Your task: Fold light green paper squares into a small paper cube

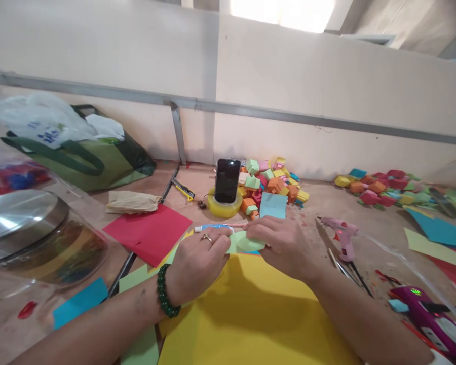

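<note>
My left hand [203, 258], with a ring and a green bead bracelet, is closed on the left end of a light green paper piece [247, 242]. My right hand [283, 246] grips the right end of the same paper, its fingers bent over it. The paper looks curved or folded between the hands; its lower side shows some blue beneath. Under both hands lies a large yellow sheet [258, 314]. Just beyond the left fingers is a blue-and-white tube [215, 228]. A light blue paper square [272, 205] stands behind my right hand.
A phone [227, 180] stands in a tape roll [224, 207] before piled paper boxes [275, 182]. Right are a pink glue gun [342, 235] and purple power strip [433, 319]. Left are a red sheet [148, 233], cutter [183, 190], lidded jar [38, 238] and green bag [87, 157].
</note>
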`<state>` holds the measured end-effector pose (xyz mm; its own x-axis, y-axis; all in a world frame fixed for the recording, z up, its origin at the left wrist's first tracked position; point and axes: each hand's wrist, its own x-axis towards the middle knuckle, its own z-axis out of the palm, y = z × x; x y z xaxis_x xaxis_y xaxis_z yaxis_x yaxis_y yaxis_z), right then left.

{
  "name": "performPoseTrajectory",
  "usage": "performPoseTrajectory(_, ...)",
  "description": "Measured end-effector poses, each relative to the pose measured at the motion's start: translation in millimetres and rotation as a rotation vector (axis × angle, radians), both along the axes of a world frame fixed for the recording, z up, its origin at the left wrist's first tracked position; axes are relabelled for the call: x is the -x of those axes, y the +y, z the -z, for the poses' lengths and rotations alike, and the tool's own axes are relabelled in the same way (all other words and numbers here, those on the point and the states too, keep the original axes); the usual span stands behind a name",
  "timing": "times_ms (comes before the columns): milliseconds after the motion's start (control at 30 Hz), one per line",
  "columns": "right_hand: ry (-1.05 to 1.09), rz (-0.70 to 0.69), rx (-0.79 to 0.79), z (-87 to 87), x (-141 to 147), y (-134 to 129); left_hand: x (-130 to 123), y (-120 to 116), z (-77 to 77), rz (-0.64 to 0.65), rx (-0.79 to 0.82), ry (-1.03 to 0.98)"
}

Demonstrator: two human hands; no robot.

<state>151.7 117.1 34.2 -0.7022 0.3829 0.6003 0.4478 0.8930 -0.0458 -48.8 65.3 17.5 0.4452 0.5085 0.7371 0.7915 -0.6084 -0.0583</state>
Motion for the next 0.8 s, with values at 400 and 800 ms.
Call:
performPoseTrajectory(400,-0.038,-0.028,-0.332,-11.6,5,-8,3,-1,-1.0,0.033,0.029,-0.064)
performPoseTrajectory(800,0.043,-0.093,-0.487,-7.1,4,-14,7,-4,-1.0,0.004,0.063,-0.155)
